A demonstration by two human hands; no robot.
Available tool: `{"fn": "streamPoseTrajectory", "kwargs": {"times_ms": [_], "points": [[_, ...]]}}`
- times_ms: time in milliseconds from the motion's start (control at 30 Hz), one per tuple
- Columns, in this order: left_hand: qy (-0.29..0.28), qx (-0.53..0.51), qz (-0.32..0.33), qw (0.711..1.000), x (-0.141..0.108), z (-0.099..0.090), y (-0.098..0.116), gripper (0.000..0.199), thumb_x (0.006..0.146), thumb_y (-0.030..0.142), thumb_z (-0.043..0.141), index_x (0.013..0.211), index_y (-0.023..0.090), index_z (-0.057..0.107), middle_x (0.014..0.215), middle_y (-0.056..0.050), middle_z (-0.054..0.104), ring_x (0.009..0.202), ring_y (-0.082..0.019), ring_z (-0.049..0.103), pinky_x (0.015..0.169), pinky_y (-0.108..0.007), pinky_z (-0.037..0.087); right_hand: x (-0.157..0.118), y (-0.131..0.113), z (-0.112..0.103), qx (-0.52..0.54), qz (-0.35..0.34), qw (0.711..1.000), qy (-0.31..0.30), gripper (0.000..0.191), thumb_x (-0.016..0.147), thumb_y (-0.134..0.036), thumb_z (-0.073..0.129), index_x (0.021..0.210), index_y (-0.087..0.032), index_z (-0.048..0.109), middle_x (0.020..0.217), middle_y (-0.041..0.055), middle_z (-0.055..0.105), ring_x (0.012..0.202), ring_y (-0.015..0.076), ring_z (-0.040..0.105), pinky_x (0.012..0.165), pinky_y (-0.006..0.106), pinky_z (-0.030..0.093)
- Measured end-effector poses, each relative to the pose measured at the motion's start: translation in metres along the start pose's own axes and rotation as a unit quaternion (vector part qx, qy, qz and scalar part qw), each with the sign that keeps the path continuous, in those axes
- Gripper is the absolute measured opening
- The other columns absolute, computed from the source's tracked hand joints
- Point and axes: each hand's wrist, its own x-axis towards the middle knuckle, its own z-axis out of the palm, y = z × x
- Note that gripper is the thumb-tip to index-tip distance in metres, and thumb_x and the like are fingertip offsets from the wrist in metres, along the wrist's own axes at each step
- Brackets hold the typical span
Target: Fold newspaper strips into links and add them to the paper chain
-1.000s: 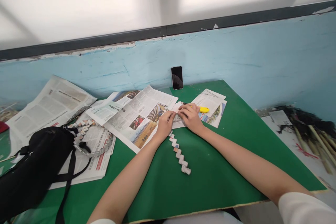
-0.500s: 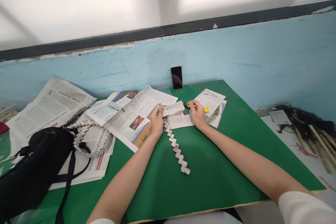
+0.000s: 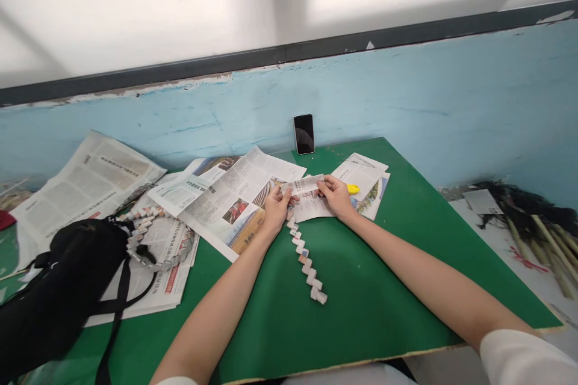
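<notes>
Pale blue wall [image 3: 406, 102] runs along the far side, below a dark ledge [image 3: 180, 61], and your green table [image 3: 383, 289] stands up against it. At the table's far edge a phone [image 3: 304, 134] leans upright, its screen dark.

Near the middle of the table, your left hand [image 3: 276, 207] has its grip narrowed to a pinch, thumb against fingers, on the left end of a narrow newsprint strip [image 3: 304, 183]. Your right hand [image 3: 338, 197] pinches the same strip at its right end, so it spans the gap between the two. Just on the near side of it, a piece of printed paper [image 3: 311, 210] shows between your hands.

From beside your left hand, a zigzag paper chain [image 3: 311, 277] runs toward you and slightly right; you cannot tell whether your fingers touch its far end. A yellow handle [image 3: 353, 189] pokes out past your right hand, over some cut papers [image 3: 361, 171]; how it is held is hidden.

Left of your hands lies a newspaper sheet [image 3: 221, 204] with colour photos. Farther left, a black bag [image 3: 85, 252] sits beside a curved folded-paper band [image 3: 176, 258]. On the floor at far right lie some sticks [image 3: 551, 246].
</notes>
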Motion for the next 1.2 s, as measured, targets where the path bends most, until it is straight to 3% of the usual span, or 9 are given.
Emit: {"fn": "streamPoseTrajectory", "kwargs": {"times_ms": [133, 300, 400, 533, 633, 733, 800, 967, 1200], "points": [[-0.017, -0.018, 0.01, 1.0, 0.001, -0.001, 0.001, 0.038, 0.085, 0.046, 0.07, 0.109, 0.017, 0.063, 0.071, -0.003, 0.069, 0.058, -0.013, 0.057, 0.054, -0.022, 0.044, -0.001, -0.003, 0.0, 0.016, -0.013, 1.0, 0.001, 0.022, 0.086, -0.037, 0.065, 0.101, -0.022, 0.064, 0.064, -0.0018, 0.063, 0.058, 0.0154, 0.055, 0.058, 0.028, 0.044], [-0.045, -0.014, 0.041, 0.998, -0.004, -0.002, 0.005, 0.014, 0.085, 0.03, 0.063, 0.085, 0.016, 0.066, 0.075, -0.006, 0.072, 0.063, -0.013, 0.058, 0.062, -0.025, 0.047, -0.001, -0.002, 0.0, 0.028, -0.026, 0.999, 0.03, 0.006, 0.082, -0.023, 0.059, 0.084, -0.021, 0.064, 0.061, -0.003, 0.059, 0.06, 0.0144, 0.056, 0.06, 0.026, 0.042], [-0.072, -0.053, 0.05, 0.995, -0.006, -0.003, 0.008, 0.022, 0.086, 0.035, 0.061, 0.087, 0.015, 0.069, 0.081, -0.009, 0.073, 0.068, -0.016, 0.063, 0.069, -0.029, 0.051, -0.001, -0.001, -0.001, 0.042, -0.02, 0.998, 0.037, 0.006, 0.081, -0.022, 0.058, 0.084, -0.021, 0.063, 0.059, -0.0048, 0.053, 0.061, 0.0146, 0.057, 0.059, 0.026, 0.042], [-0.112, -0.128, -0.003, 0.985, -0.006, -0.006, 0.011, 0.056, 0.092, 0.061, 0.046, 0.113, 0.013, 0.066, 0.078, -0.01, 0.072, 0.062, -0.019, 0.064, 0.06, -0.03, 0.05, -0.004, -0.002, -0.004, 0.039, -0.036, 0.998, 0.024, 0.004, 0.083, -0.024, 0.058, 0.081, -0.021, 0.061, 0.063, -0.0034, 0.055, 0.06, 0.0147, 0.056, 0.059, 0.027, 0.042], [-0.174, -0.063, -0.047, 0.982, -0.004, -0.005, 0.012, 0.061, 0.093, 0.065, 0.045, 0.12, 0.013, 0.063, 0.073, -0.008, 0.072, 0.051, -0.015, 0.055, 0.048, -0.025, 0.039, -0.008, -0.005, -0.005, -0.008, -0.053, 0.998, -0.019, 0.009, 0.086, -0.028, 0.059, 0.08, -0.022, 0.061, 0.068, -0.0012, 0.059, 0.061, 0.0162, 0.056, 0.061, 0.029, 0.044], [-0.229, 0.052, -0.042, 0.971, -0.004, -0.001, 0.011, 0.051, 0.09, 0.059, 0.059, 0.112, 0.013, 0.067, 0.072, -0.006, 0.072, 0.051, -0.012, 0.05, 0.049, -0.023, 0.035, -0.013, -0.01, -0.003, -0.066, -0.063, 0.993, -0.072, 0.017, 0.091, -0.034, 0.057, 0.08, -0.022, 0.061, 0.069, 0.0002, 0.061, 0.064, 0.0184, 0.058, 0.064, 0.031, 0.046], [-0.235, 0.099, -0.028, 0.967, -0.003, 0.001, 0.01, 0.047, 0.089, 0.057, 0.062, 0.104, 0.013, 0.069, 0.069, -0.005, 0.07, 0.054, -0.012, 0.05, 0.052, -0.023, 0.036, -0.016, -0.012, -0.001, -0.095, -0.073, 0.989, -0.082, 0.019, 0.094, -0.038, 0.055, 0.085, -0.023, 0.062, 0.071, 0.001, 0.061, 0.067, 0.0195, 0.059, 0.067, 0.033, 0.047], [-0.194, 0.109, -0.009, 0.975, -0.002, 0.002, 0.004, 0.046, 0.092, 0.058, 0.056, 0.1, 0.014, 0.068, 0.069, -0.004, 0.068, 0.056, -0.012, 0.05, 0.054, -0.023, 0.038, -0.019, -0.012, 0.004, -0.093, -0.064, 0.992, -0.063, 0.036, 0.1, -0.051, 0.047, 0.122, -0.024, 0.058, 0.076, 0.0016, 0.061, 0.068, 0.0201, 0.058, 0.067, 0.032, 0.047], [-0.195, 0.101, -0.001, 0.976, -0.003, 0.003, 0.005, 0.044, 0.093, 0.056, 0.057, 0.102, 0.014, 0.067, 0.073, -0.005, 0.071, 0.059, -0.013, 0.052, 0.059, -0.024, 0.041, -0.014, -0.009, 0.003, -0.107, -0.061, 0.989, -0.077, 0.041, 0.096, -0.059, 0.054, 0.081, -0.022, 0.061, 0.07, 0.0005, 0.057, 0.065, 0.0175, 0.053, 0.061, 0.029, 0.042]]}}
